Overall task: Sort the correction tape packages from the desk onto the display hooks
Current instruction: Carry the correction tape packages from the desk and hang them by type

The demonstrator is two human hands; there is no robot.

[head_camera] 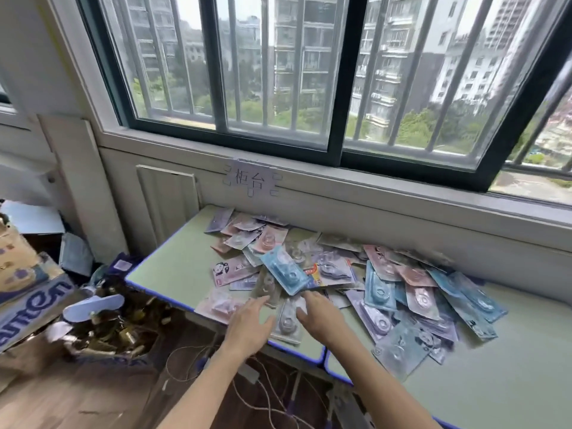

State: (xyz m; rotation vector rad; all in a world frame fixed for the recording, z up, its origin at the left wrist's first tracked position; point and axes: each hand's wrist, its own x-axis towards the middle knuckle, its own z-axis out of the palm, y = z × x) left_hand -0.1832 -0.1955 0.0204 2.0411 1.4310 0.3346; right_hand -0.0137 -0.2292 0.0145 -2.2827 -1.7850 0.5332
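**Two open hands close on one clear package at the bench edge**

Dozens of flat correction tape packages [325,274], blister cards in blue, pink, lilac and grey, lie heaped on the pale green bench with blue edging [173,267] under the barred window [278,72]. No display hooks are in view.

Both hands reach in from below with fingers straight and spread, holding nothing. The left hand [250,323] lies over the near pink cards; the right hand [318,314] has its fingertips at the foot of the heap. Between them lies a clear, grey-backed blister package [289,323], at the front rim of the bench and just beside both hands. Its long axis runs roughly away from the person, the round tape spool toward the near end and the far end tucked under the heap. Whether either hand touches it I cannot tell.

A light blue package [284,270] rests on top of the heap just beyond the fingertips, its long axis slanting from far-left to near-right. The right hand seems slightly nearer to it, so either card could be the next pick.
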